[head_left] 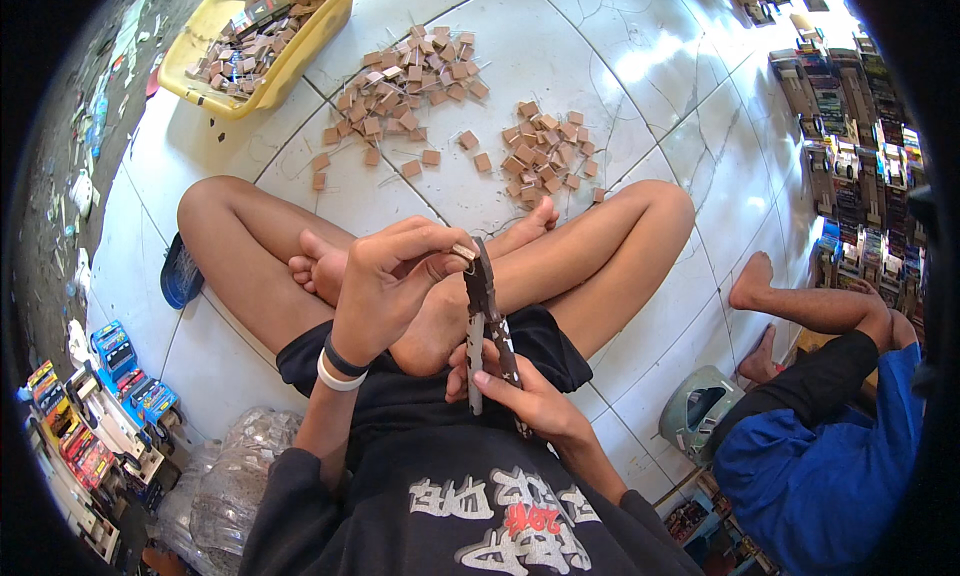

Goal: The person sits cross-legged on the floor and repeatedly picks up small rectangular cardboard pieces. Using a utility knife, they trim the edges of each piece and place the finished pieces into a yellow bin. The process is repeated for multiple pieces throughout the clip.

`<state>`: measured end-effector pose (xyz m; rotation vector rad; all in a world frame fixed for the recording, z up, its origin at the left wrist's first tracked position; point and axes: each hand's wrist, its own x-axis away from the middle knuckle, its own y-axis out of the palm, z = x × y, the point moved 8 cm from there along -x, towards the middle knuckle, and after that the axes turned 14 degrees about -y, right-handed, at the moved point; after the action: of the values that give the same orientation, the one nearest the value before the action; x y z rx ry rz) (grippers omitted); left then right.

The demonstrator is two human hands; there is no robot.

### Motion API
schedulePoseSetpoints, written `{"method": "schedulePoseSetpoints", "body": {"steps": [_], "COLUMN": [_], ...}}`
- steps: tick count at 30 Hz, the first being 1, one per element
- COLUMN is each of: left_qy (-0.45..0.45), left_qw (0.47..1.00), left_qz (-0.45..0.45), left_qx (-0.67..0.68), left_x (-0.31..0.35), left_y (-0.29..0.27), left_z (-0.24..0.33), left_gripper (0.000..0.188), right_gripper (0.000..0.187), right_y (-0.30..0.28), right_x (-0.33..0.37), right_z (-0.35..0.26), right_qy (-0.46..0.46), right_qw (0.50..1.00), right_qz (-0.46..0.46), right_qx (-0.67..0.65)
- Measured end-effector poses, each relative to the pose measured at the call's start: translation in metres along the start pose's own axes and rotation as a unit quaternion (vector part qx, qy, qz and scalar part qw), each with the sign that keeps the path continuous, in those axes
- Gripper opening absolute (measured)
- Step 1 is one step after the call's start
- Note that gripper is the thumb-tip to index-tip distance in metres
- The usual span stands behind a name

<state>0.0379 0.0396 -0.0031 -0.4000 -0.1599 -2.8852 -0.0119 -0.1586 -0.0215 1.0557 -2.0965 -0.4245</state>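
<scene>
My left hand (pixel 385 286) pinches a small wooden block (pixel 463 252) between thumb and fingers, above my crossed legs. A worn pair of pliers (pixel 481 306) stands nearly upright, with its dark jaws up against the block. Both plier handles are in the grip of my right hand (pixel 530 401), lower down over my lap. Whether the jaws clamp a wire at the block is too small to tell. Beyond my feet lie two heaps of similar blocks: a wider left one (pixel 410 81) with thin wires sticking out, and a tighter right one (pixel 545 151).
A yellow tub (pixel 338 28) of blocks stands far left. Colourful toy trucks (pixel 130 366) stand near left, beside a clear plastic bag (pixel 245 466); more line the right (pixel 850 126). A blue slipper (pixel 181 273) lies by my left knee. At right sits another person (pixel 800 476) beside a green container (pixel 690 416).
</scene>
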Motion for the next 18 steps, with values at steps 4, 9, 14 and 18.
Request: {"method": "schedulePoseSetpoints", "body": {"steps": [4,9,14,18], "left_qy": [-0.015,-0.01,-0.003,-0.108], "left_qw": [0.999,0.999,0.995,0.955], "left_qz": [-0.012,-0.004,0.018,0.016], "left_qx": [0.041,0.037,-0.102,-0.275], "left_x": [0.001,-0.001,-0.003,-0.017], "left_y": [0.007,0.011,0.009,0.013], "left_z": [-0.006,-0.007,-0.005,-0.029], "left_gripper": [0.021,0.025,0.024,0.027], "right_gripper": [0.022,0.022,0.023,0.048], "right_y": [-0.004,-0.022,-0.043,-0.06], "right_x": [0.001,0.001,0.008,0.01], "right_z": [0.019,0.014,-0.019,-0.018], "right_qy": [-0.017,-0.04,-0.089,-0.071], "right_qw": [0.998,0.965,0.87,0.907], "right_qz": [0.06,0.126,0.242,0.277], "right_qx": [-0.003,0.225,0.421,0.31]}}
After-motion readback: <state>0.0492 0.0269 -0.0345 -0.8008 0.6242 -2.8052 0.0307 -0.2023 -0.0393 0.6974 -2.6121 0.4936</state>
